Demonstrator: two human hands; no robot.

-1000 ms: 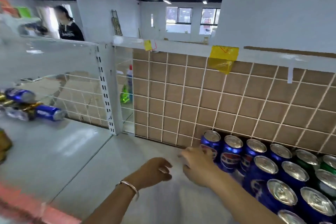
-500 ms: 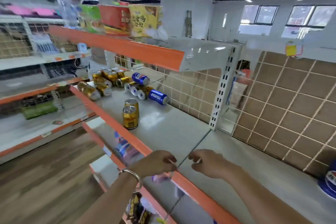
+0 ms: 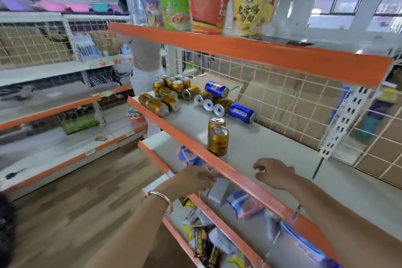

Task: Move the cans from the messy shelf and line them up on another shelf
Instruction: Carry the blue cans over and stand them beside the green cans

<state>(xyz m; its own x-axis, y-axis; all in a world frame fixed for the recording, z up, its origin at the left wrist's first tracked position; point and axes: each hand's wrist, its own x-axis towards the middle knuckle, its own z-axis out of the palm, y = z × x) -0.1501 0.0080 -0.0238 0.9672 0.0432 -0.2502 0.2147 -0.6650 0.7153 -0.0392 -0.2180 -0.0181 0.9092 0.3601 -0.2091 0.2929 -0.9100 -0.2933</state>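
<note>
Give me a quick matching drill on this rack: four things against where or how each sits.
1 nearest gold can
2 PEPSI-labelled can
3 yellow noodle cup
4 right hand

A on the top shelf
B lying on its side
C over the can shelf, holding nothing
D upright near the front edge

Pairs: 1-D, 2-B, 3-A, 4-C

Gold cans [image 3: 218, 141], blue Pepsi cans [image 3: 242, 113], orange-edged grey shelf [image 3: 282, 150], yellow, red, green noodle cups [image 3: 250, 13]
</note>
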